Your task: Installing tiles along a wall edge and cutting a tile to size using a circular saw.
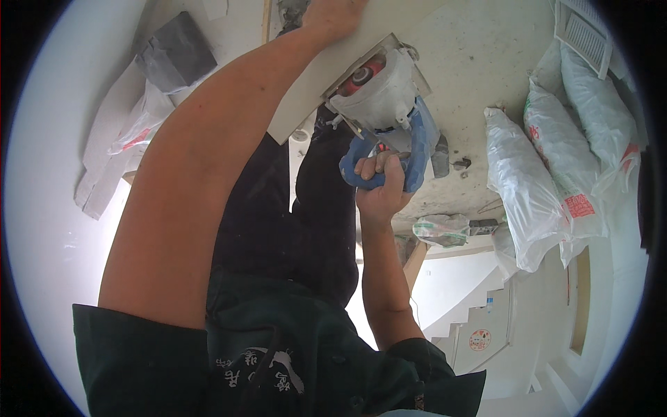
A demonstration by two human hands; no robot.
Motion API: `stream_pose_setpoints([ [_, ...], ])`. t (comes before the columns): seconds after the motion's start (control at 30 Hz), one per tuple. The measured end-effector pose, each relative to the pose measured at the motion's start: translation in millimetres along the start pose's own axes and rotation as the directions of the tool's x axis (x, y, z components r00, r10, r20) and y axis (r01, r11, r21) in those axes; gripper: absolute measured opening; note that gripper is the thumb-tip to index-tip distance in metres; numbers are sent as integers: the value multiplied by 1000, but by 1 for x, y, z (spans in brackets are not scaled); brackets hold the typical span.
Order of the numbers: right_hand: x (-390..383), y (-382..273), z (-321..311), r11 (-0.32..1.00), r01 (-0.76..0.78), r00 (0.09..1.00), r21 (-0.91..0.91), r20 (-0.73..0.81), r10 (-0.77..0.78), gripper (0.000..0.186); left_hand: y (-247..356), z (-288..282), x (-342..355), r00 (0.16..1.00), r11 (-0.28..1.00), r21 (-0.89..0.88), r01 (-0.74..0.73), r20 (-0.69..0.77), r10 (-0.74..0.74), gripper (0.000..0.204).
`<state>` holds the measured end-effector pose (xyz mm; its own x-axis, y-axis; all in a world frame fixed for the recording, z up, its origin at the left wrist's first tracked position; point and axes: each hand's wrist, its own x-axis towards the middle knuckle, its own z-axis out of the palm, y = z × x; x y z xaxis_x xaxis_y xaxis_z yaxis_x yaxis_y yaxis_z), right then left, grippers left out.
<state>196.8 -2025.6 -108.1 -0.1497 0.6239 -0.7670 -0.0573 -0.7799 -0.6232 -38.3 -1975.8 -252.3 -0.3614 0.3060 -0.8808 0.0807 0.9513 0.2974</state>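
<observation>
My right hand (384,186) is wrapped round the blue handle of a dusty handheld circular saw (381,90). The saw has a whitish housing, a flat metal base plate and a red part showing inside. Its base plate lies on or just over a pale board (295,111); the exact contact is hard to make out, and the blade is hidden. At the top edge of the view, my left hand (335,17) reaches over the board, apparently resting on it. The fingers of that hand are out of sight.
Several stuffed white sacks (528,184) stand at the right, below a white slatted grille (583,38). A dark grey box (176,52) and a plastic bag (146,118) lie at the left. Behind me are a wrapped bundle (442,229) and stairs (465,313).
</observation>
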Motion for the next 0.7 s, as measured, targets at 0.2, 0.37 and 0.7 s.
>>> stream_pose_setpoints([
  [0.2, -9, 4, 3, 1000, 22, 998, 6, 53, -22, 7, -11, 5, 12, 992, 995, 48, -87, -83, 91, 78],
  [0.37, -14, 8, 8, 999, 0, 999, 52, 45, -2, 8, -15, 2, 18, 997, 996, 56, -63, -43, 66, 77],
  [0.7, -23, 23, -1, 998, -32, 994, 50, -107, 37, 29, -76, 22, 20, 817, 820, 311, -480, -182, 547, 47],
])
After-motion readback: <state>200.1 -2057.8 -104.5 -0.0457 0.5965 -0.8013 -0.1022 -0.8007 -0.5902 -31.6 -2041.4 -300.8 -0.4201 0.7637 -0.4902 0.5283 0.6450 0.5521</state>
